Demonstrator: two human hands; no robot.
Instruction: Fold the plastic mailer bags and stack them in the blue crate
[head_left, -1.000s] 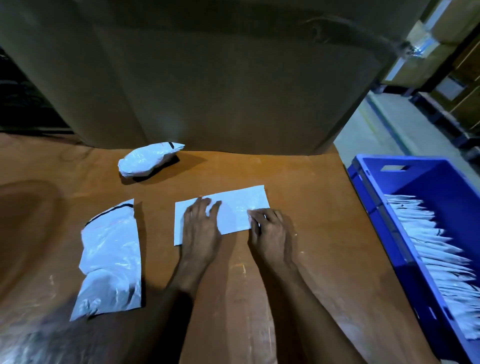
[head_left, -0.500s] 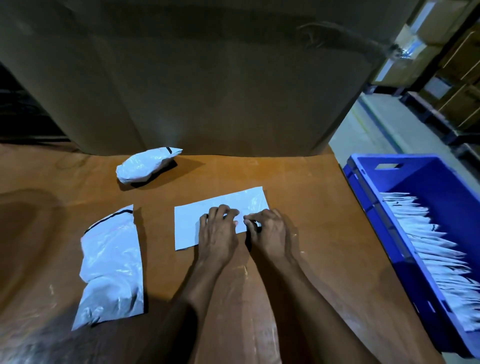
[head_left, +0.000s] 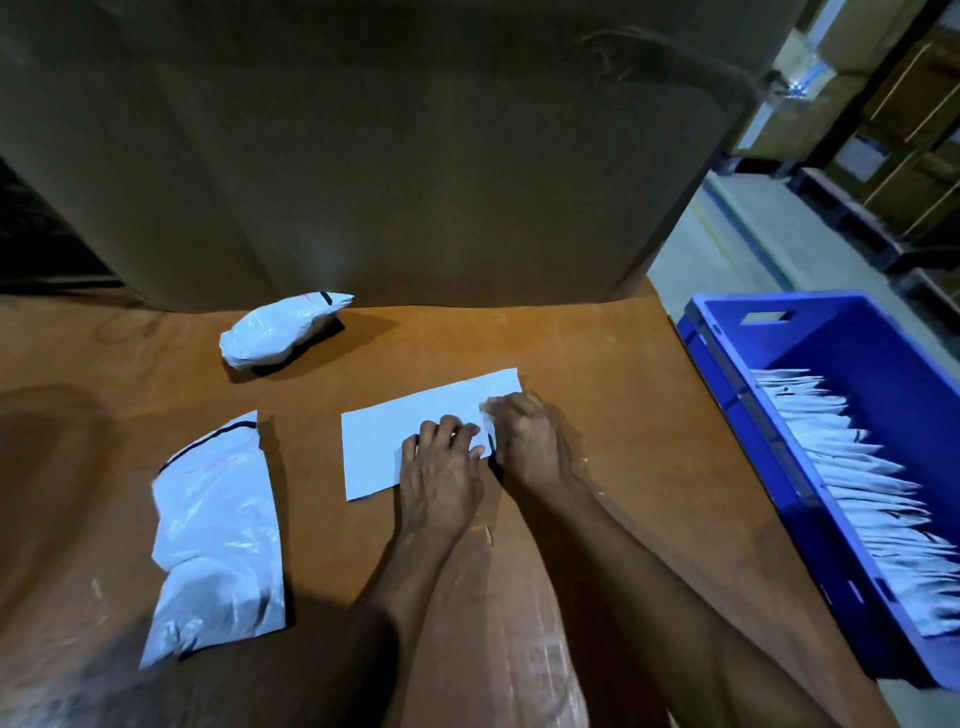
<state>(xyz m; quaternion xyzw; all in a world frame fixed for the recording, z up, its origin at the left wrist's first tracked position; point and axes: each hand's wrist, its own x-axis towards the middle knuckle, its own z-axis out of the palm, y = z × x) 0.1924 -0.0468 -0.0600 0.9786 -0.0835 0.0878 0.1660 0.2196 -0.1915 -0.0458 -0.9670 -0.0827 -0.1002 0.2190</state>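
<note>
1 mailer (head_left: 410, 441) lies flat at the middle of the worktop (head_left: 613, 426). The left hand (head_left: 441, 467) presses on it, fingers together and bent. The right hand (head_left: 524, 441), slightly blurred, pinches the mailer's right end with curled fingers. The crate (head_left: 727, 384) stands just beyond the worktop's right edge and holds a row of folded mailers (head_left: 841, 467).

Likely faults:
- Light left-hand pressure: the slick film slides and the fold skews.
- Trapped air: the fold springs open.
- A loose pinch: the end slips free.

2 bags wait: 1 slack bag (head_left: 218, 530) toward the left edge, 1 crumpled bag (head_left: 280, 332) near the far edge.
</note>
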